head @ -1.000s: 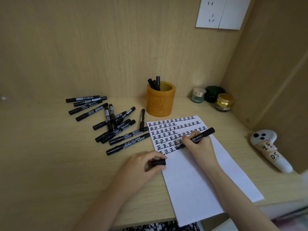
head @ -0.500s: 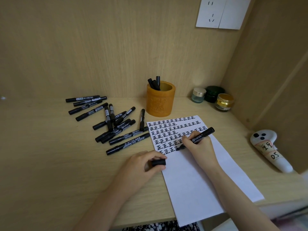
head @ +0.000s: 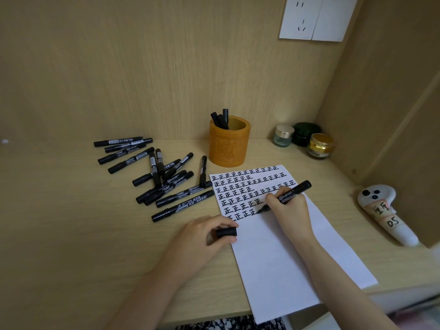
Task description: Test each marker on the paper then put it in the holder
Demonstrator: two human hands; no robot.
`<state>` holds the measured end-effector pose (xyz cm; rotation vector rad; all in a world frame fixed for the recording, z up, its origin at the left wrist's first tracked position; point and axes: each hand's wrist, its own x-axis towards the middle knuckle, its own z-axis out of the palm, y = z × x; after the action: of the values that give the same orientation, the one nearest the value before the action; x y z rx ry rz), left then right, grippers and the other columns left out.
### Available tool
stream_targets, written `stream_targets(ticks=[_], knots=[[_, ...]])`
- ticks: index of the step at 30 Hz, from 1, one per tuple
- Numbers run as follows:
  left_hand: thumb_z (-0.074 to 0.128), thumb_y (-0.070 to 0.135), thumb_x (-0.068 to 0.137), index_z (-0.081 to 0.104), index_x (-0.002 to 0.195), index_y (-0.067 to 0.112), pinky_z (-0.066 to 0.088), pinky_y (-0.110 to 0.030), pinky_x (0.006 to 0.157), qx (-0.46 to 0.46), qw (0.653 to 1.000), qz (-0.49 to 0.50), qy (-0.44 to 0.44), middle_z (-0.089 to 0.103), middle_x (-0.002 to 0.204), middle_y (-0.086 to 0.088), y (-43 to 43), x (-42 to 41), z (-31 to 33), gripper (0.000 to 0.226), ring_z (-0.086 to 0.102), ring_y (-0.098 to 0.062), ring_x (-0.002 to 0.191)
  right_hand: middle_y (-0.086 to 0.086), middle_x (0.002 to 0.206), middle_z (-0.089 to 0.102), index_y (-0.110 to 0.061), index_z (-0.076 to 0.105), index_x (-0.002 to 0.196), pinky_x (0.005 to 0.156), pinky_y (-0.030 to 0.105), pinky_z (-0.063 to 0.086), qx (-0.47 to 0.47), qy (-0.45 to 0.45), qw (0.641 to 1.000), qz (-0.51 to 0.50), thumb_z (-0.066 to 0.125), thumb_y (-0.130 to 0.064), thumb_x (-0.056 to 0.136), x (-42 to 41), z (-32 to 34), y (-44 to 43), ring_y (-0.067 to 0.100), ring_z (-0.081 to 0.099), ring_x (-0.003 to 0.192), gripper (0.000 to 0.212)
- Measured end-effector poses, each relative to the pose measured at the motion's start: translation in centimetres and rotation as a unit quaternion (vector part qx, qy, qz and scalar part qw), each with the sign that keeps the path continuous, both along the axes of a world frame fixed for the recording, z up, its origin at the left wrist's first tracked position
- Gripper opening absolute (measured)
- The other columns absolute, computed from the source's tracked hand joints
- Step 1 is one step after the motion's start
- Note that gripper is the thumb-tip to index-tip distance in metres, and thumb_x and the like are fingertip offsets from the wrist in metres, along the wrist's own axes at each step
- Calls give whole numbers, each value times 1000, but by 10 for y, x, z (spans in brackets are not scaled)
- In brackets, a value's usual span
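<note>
My right hand grips an uncapped black marker with its tip touching the white paper, at the end of a row of black written characters. My left hand rests at the paper's left edge and pinches the marker's black cap. An orange cylindrical holder stands behind the paper with three black markers sticking out of it. Several capped black markers lie scattered on the desk to the left of the paper.
Three small jars sit in the back right corner. A white controller with handwritten labels lies at the right by the side wall. The wooden desk's front edge runs just below the paper's lower end.
The marker tip has shifted slightly along the lowest written rows while my right hand writes. My left hand and the cap have stayed where they were.
</note>
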<state>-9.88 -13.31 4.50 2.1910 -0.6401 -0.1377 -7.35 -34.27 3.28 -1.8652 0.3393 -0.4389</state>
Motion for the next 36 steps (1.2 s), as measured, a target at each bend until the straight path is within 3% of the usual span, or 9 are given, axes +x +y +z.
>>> stream_targets(ticks=[7, 13, 16, 20, 26, 32, 36], knots=[[64, 30, 85, 62, 109, 37, 36, -2, 58, -8, 1000, 4, -3, 60, 95, 24, 0, 1, -2, 24, 45, 22, 61, -14, 49, 50, -12, 58, 62, 58, 18, 36, 71, -26, 997, -1, 69, -17, 86, -3, 6, 0, -1, 46, 50, 27], [68, 23, 82, 65, 101, 37, 39, -4, 64, -79, 996, 48, -18, 62, 94, 22, 2, 6, -4, 24, 51, 16, 71, 2, 58, 52, -9, 63, 76, 47, 14, 38, 175, -15, 984, 31, 68, -38, 85, -10, 21, 6, 7, 46, 50, 31], [70, 28, 79, 60, 97, 47, 45, -13, 71, -112, 988, 104, 4, 63, 97, 21, 3, 10, -9, 28, 57, 7, 83, 6, 54, 53, -12, 56, 71, 45, 16, 36, 209, -13, 975, 72, 69, -30, 85, -14, 28, 15, 12, 46, 45, 27], [72, 26, 76, 60, 90, 36, 51, -21, 77, -156, 979, 127, 30, 67, 93, 15, 3, 11, -10, 21, 62, 1, 85, 3, 46, 46, -15, 47, 58, 42, 17, 31, 183, -40, 977, 99, 72, -25, 84, -17, 34, 30, 12, 39, 41, 37], [73, 22, 77, 62, 89, 31, 54, -28, 74, -187, 973, 123, 48, 67, 90, 12, 3, 11, -10, 19, 64, -3, 81, -7, 39, 35, -13, 41, 55, 39, 15, 25, 202, -66, 971, 109, 65, -8, 89, -14, 33, 43, 7, 28, 35, 42], [72, 19, 77, 62, 89, 29, 53, -25, 72, -196, 974, 106, 45, 68, 89, 10, 2, 11, -10, 19, 64, -4, 79, -8, 39, 38, -13, 44, 55, 42, 17, 29, 180, -60, 974, 127, 66, -9, 88, -13, 24, 52, 8, 32, 37, 40], [73, 18, 75, 62, 87, 24, 52, -16, 66, -220, 969, 106, 44, 70, 81, 8, 2, 9, -7, 17, 64, -1, 70, -7, 39, 39, -15, 45, 51, 43, 17, 31, 167, -67, 975, 132, 67, -7, 87, -12, 20, 61, 8, 35, 38, 43]])
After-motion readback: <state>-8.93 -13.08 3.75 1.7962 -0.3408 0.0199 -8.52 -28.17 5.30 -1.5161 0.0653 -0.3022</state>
